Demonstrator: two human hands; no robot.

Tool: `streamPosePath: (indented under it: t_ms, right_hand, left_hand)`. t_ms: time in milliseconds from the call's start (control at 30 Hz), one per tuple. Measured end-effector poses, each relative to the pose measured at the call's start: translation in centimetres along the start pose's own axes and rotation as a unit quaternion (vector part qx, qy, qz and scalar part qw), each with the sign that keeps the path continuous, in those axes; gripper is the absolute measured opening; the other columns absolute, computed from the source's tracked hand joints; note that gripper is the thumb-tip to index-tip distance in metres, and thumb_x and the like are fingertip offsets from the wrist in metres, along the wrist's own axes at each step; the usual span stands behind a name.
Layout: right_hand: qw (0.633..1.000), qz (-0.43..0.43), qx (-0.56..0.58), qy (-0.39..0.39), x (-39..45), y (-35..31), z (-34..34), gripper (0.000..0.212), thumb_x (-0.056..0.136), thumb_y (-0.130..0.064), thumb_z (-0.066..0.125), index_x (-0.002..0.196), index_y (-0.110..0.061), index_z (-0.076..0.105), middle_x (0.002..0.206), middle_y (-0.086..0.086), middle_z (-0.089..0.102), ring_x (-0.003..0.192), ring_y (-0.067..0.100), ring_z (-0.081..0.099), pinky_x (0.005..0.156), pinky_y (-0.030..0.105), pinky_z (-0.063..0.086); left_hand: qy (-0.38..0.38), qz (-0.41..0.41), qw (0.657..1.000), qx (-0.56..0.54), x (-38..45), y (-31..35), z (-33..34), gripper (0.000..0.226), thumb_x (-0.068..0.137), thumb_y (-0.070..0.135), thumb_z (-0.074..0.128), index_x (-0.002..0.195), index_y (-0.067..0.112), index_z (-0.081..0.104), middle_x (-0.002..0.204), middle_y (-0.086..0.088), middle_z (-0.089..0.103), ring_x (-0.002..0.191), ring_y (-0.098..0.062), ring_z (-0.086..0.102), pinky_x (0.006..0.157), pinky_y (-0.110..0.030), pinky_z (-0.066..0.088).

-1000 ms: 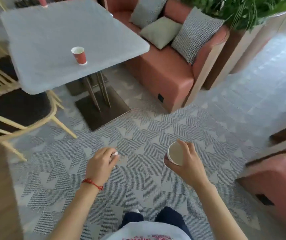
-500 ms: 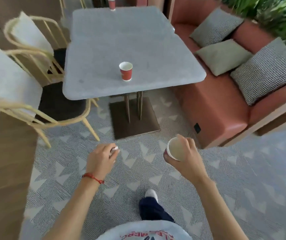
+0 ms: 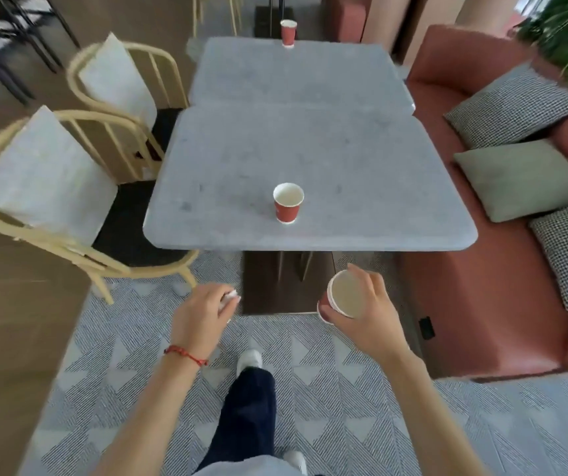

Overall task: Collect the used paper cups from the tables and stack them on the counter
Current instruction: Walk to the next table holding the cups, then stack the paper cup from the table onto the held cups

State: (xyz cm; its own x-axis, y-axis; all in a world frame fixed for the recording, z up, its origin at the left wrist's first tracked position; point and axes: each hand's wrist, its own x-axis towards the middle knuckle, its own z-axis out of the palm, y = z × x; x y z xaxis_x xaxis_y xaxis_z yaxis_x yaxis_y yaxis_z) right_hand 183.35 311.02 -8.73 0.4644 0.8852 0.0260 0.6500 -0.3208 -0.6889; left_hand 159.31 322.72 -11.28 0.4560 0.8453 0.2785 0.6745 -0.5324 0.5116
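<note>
My right hand (image 3: 366,312) grips a red paper cup (image 3: 342,298) with a white inside, held below the near edge of the grey table (image 3: 344,166). It may be more than one cup nested; I cannot tell. An upright red paper cup (image 3: 288,202) stands on that table near its front edge, ahead of my hands. Another red cup (image 3: 288,32) stands at the far edge of the second grey table (image 3: 293,73) behind it. My left hand (image 3: 203,312) is curled, with something small and white showing at the fingertips.
Two cane chairs (image 3: 45,187) with pale cushions stand left of the tables. A salmon sofa (image 3: 502,255) with several cushions runs along the right. The table's dark base (image 3: 265,283) sits just ahead of my feet on the patterned carpet (image 3: 344,407).
I have turned and walked toward the table; it and its cup are now straight ahead and much closer. My right hand keeps its hold on the cup, and the left stays curled.
</note>
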Motion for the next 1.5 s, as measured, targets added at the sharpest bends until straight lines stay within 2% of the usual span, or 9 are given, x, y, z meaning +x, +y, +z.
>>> streamPosePath:
  t_ms: [100, 333, 467, 533, 633, 833, 1000, 1267, 1500]
  right_hand:
    - [1.000, 0.007, 0.006, 0.001, 5.1, -0.8, 1.0, 0.078, 0.069, -0.048, 0.074, 0.132, -0.036, 0.031, 0.126, -0.010, 0.037, 0.104, 0.015, 0.049, 0.081, 0.030, 0.045]
    - [0.999, -0.010, 0.033, 0.035, 16.3, -4.6, 2.6, 0.076, 0.068, -0.042, 0.077, 0.131, -0.029, 0.037, 0.123, -0.010, 0.040, 0.102, 0.013, 0.051, 0.078, 0.026, 0.042]
    - [0.998, -0.018, 0.033, 0.041, 21.2, -6.0, 3.1, 0.079, 0.065, -0.041, 0.079, 0.132, -0.026, 0.038, 0.117, -0.014, 0.037, 0.094, 0.006, 0.047, 0.072, 0.022, 0.039]
    - [0.999, -0.022, 0.031, 0.033, 23.0, -6.3, 3.5, 0.080, 0.064, -0.039, 0.080, 0.132, -0.026, 0.038, 0.116, -0.015, 0.035, 0.091, 0.004, 0.045, 0.073, 0.019, 0.037]
    - [0.999, -0.022, 0.026, 0.016, 25.2, -6.5, 4.5, 0.078, 0.066, -0.040, 0.078, 0.132, -0.027, 0.038, 0.118, -0.013, 0.036, 0.092, 0.005, 0.045, 0.074, 0.018, 0.036]
    - [0.996, -0.037, -0.059, -0.054, 27.8, -4.9, 7.5, 0.075, 0.071, -0.046, 0.072, 0.133, -0.026, 0.034, 0.124, -0.001, 0.042, 0.102, 0.024, 0.053, 0.075, 0.039, 0.051]
    - [0.985, -0.056, -0.097, -0.130, 28.4, -3.1, 9.5, 0.079, 0.073, -0.047, 0.071, 0.137, -0.020, 0.031, 0.129, 0.005, 0.039, 0.113, 0.027, 0.045, 0.085, 0.037, 0.044]
    - [0.978, -0.084, -0.105, -0.159, 28.6, -1.2, 11.3, 0.082, 0.070, -0.046, 0.073, 0.134, -0.017, 0.032, 0.126, 0.010, 0.042, 0.112, 0.030, 0.047, 0.088, 0.045, 0.046]
    - [0.970, -0.108, -0.112, -0.186, 29.2, -1.6, 11.0, 0.078, 0.074, -0.045, 0.069, 0.137, -0.017, 0.032, 0.129, 0.007, 0.038, 0.114, 0.026, 0.043, 0.084, 0.042, 0.047]
  left_hand:
    - [0.003, -0.006, 1.000, 0.003, 4.8, -2.2, 1.0, 0.010, 0.077, 0.015, 0.070, 0.082, 0.008, 0.065, 0.070, -0.004, 0.062, 0.059, -0.017, 0.057, 0.042, -0.025, 0.045]
    - [0.000, 0.008, 1.000, 0.012, 16.2, -6.8, 1.8, 0.013, 0.072, 0.008, 0.075, 0.078, 0.007, 0.064, 0.067, -0.003, 0.059, 0.057, -0.016, 0.051, 0.047, -0.023, 0.042]
    - [0.013, 0.027, 0.999, 0.017, 21.0, -8.0, 2.3, 0.020, 0.081, 0.027, 0.057, 0.073, 0.010, 0.062, 0.063, -0.001, 0.058, 0.056, -0.017, 0.054, 0.043, -0.026, 0.044]
    - [0.011, 0.029, 0.999, 0.012, 22.3, -8.2, 2.6, 0.017, 0.081, 0.024, 0.061, 0.072, 0.009, 0.062, 0.063, -0.002, 0.058, 0.055, -0.017, 0.054, 0.041, -0.026, 0.045]
    - [-0.002, 0.014, 1.000, 0.005, 23.1, -8.6, 3.2, 0.013, 0.072, 0.008, 0.075, 0.071, 0.008, 0.063, 0.062, -0.002, 0.058, 0.057, -0.015, 0.053, 0.040, -0.026, 0.044]
    - [-0.004, -0.027, 1.000, 0.009, 23.3, -10.2, 3.9, 0.018, 0.066, 0.002, 0.079, 0.073, 0.006, 0.064, 0.065, -0.003, 0.060, 0.054, -0.018, 0.057, 0.042, -0.026, 0.046]
    - [0.019, -0.044, 0.998, 0.036, 22.8, -10.6, 4.2, 0.022, 0.059, 0.000, 0.083, 0.071, 0.005, 0.065, 0.063, -0.003, 0.061, 0.061, -0.010, 0.050, 0.049, -0.017, 0.036]
    - [0.025, -0.072, 0.996, 0.052, 21.1, -11.1, 4.9, 0.015, 0.077, 0.020, 0.067, 0.074, 0.006, 0.064, 0.066, -0.003, 0.061, 0.060, -0.020, 0.056, 0.048, -0.024, 0.045]
    - [0.041, -0.117, 0.990, 0.072, 19.4, -10.6, 4.7, 0.017, 0.067, 0.003, 0.079, 0.076, 0.003, 0.065, 0.070, -0.008, 0.064, 0.063, -0.024, 0.060, 0.050, -0.026, 0.048]
